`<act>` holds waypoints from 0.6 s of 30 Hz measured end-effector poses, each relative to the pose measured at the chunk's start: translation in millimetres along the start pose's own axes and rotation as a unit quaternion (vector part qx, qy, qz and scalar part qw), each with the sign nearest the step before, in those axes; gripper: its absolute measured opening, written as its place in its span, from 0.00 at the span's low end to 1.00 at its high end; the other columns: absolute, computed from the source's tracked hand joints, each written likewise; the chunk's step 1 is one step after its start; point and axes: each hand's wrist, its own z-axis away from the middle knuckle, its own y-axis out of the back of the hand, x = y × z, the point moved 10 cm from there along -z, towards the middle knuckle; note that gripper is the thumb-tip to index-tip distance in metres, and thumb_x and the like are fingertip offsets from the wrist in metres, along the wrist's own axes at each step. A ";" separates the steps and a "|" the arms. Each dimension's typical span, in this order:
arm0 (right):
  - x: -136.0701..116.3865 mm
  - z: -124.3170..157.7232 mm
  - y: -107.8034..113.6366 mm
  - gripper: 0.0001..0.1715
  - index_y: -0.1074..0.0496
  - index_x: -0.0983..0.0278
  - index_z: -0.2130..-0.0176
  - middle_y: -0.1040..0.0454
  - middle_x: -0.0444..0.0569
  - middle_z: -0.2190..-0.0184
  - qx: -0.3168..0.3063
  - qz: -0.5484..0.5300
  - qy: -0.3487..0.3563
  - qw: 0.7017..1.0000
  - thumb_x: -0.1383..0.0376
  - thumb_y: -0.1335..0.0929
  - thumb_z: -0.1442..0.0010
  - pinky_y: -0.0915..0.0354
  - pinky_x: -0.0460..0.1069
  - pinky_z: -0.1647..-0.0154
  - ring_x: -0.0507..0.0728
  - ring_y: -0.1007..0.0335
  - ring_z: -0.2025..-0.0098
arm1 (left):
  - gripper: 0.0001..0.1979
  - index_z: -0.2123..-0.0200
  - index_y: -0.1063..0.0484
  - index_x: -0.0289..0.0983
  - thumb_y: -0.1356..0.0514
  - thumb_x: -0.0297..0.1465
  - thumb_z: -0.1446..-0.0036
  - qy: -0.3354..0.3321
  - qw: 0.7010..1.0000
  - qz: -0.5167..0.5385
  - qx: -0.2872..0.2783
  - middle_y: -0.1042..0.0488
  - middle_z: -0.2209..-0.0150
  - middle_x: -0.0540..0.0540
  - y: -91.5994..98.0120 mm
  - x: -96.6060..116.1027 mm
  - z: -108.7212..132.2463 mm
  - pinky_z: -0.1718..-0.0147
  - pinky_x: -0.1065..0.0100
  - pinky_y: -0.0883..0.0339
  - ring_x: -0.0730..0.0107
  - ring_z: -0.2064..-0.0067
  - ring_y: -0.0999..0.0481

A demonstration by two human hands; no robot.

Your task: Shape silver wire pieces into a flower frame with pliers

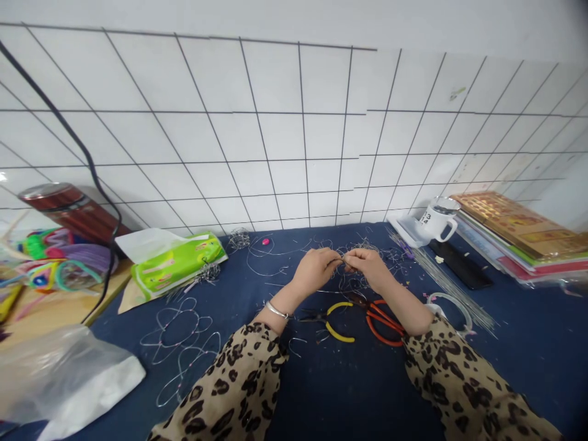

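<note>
My left hand (316, 268) and my right hand (368, 267) meet above the far middle of the dark blue cloth, fingers pinched close together. Between the fingertips is a thin piece of wire (341, 258), mostly hidden by the fingers. Beneath and behind the hands lies a tangle of loose silver wire (356, 282). Nearer to me are yellow-handled pliers (339, 321), their jaws pointing left. Red-handled cutters (383, 323) rest below my right wrist, partly covered by the forearm. Flower-shaped wire loops (177, 327) with small beads lie to the left.
A green tissue pack (177, 263), a brown flask (73, 208) and a plastic bag (68, 373) stand or lie at left. On the right are a bundle of straight wires (448, 278), a white mug (440, 220), a black case (460, 263) and stacked books (523, 229). A tiled wall rises behind.
</note>
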 end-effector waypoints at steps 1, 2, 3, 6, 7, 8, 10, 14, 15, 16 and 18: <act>-3.0 0.4 -0.1 0.11 0.27 0.65 0.69 0.28 0.45 0.77 0.000 0.016 0.009 1.000 0.59 0.34 0.48 0.39 0.47 0.69 0.52 0.35 0.73 | 0.08 0.68 0.29 0.38 0.48 0.29 0.43 0.001 1.000 0.007 -0.001 0.28 0.68 0.46 -0.2 -0.4 0.0 0.63 0.66 0.41 0.66 0.63 0.30; -6.3 0.9 0.2 0.11 0.27 0.64 0.69 0.28 0.45 0.77 0.002 0.038 0.019 0.999 0.60 0.34 0.48 0.39 0.47 0.69 0.52 0.35 0.72 | 0.08 0.68 0.29 0.38 0.48 0.29 0.43 0.002 1.000 0.016 -0.004 0.28 0.68 0.46 -0.7 -1.0 0.1 0.63 0.67 0.41 0.66 0.63 0.30; -9.8 1.4 1.2 0.10 0.27 0.64 0.70 0.29 0.45 0.77 0.010 0.067 0.030 0.997 0.60 0.35 0.48 0.39 0.47 0.70 0.52 0.35 0.73 | 0.08 0.68 0.29 0.38 0.48 0.29 0.43 0.003 1.000 0.026 -0.007 0.29 0.69 0.46 -1.1 -1.7 0.1 0.63 0.67 0.41 0.66 0.64 0.31; -19.6 3.1 5.3 0.09 0.27 0.63 0.71 0.29 0.44 0.77 0.041 0.157 0.067 0.984 0.62 0.35 0.49 0.41 0.46 0.72 0.52 0.37 0.74 | 0.08 0.69 0.29 0.37 0.48 0.29 0.43 0.004 0.997 0.071 -0.023 0.29 0.70 0.46 -1.9 -3.3 0.6 0.63 0.67 0.41 0.67 0.64 0.31; -21.1 3.3 5.9 0.08 0.27 0.63 0.72 0.30 0.43 0.77 0.047 0.176 0.073 0.981 0.62 0.35 0.49 0.42 0.46 0.73 0.51 0.37 0.74 | 0.08 0.69 0.29 0.37 0.47 0.29 0.43 0.003 0.995 0.091 -0.032 0.29 0.70 0.47 -2.2 -3.0 0.9 0.63 0.67 0.41 0.67 0.64 0.32; -21.3 3.2 6.3 0.08 0.27 0.63 0.72 0.30 0.43 0.77 0.049 0.186 0.075 0.979 0.62 0.35 0.49 0.43 0.46 0.73 0.51 0.38 0.75 | 0.07 0.69 0.29 0.37 0.47 0.29 0.43 0.001 0.993 0.112 -0.044 0.29 0.69 0.47 -2.5 -2.0 1.3 0.63 0.68 0.40 0.68 0.64 0.32; -19.0 2.4 6.4 0.08 0.27 0.63 0.72 0.30 0.43 0.78 0.043 0.188 0.067 0.979 0.62 0.35 0.49 0.43 0.46 0.74 0.51 0.38 0.75 | 0.07 0.69 0.28 0.37 0.46 0.29 0.44 -0.003 0.985 0.160 -0.072 0.29 0.69 0.47 -3.9 0.7 2.6 0.64 0.68 0.40 0.69 0.65 0.31; -13.7 0.7 4.4 0.10 0.28 0.63 0.72 0.29 0.44 0.77 0.017 0.144 0.045 0.988 0.60 0.35 0.49 0.41 0.46 0.72 0.52 0.35 0.74 | 0.08 0.69 0.28 0.35 0.44 0.32 0.45 0.002 0.958 0.263 -0.116 0.29 0.70 0.47 -7.9 1.3 6.0 0.66 0.69 0.38 0.70 0.67 0.31; -13.2 0.5 3.5 0.10 0.28 0.63 0.72 0.29 0.44 0.77 0.011 0.129 0.041 0.991 0.59 0.35 0.49 0.40 0.47 0.71 0.53 0.35 0.73 | 0.08 0.68 0.28 0.34 0.44 0.33 0.45 0.008 0.950 0.288 -0.119 0.29 0.70 0.47 -8.4 -0.8 6.5 0.67 0.69 0.38 0.70 0.67 0.31; -13.1 0.4 2.7 0.10 0.28 0.63 0.72 0.29 0.44 0.77 0.006 0.117 0.039 0.992 0.59 0.35 0.49 0.40 0.47 0.71 0.53 0.34 0.73 | 0.09 0.68 0.29 0.33 0.44 0.33 0.45 0.014 0.943 0.311 -0.118 0.30 0.71 0.46 -8.6 -3.9 6.9 0.67 0.69 0.38 0.71 0.68 0.32; -13.9 0.5 2.4 0.09 0.29 0.63 0.73 0.29 0.44 0.77 0.006 0.106 0.039 0.994 0.60 0.34 0.49 0.39 0.47 0.70 0.53 0.34 0.72 | 0.10 0.68 0.29 0.33 0.44 0.35 0.45 0.027 0.930 0.351 -0.108 0.31 0.72 0.47 -8.3 -11.3 7.4 0.68 0.70 0.38 0.72 0.69 0.33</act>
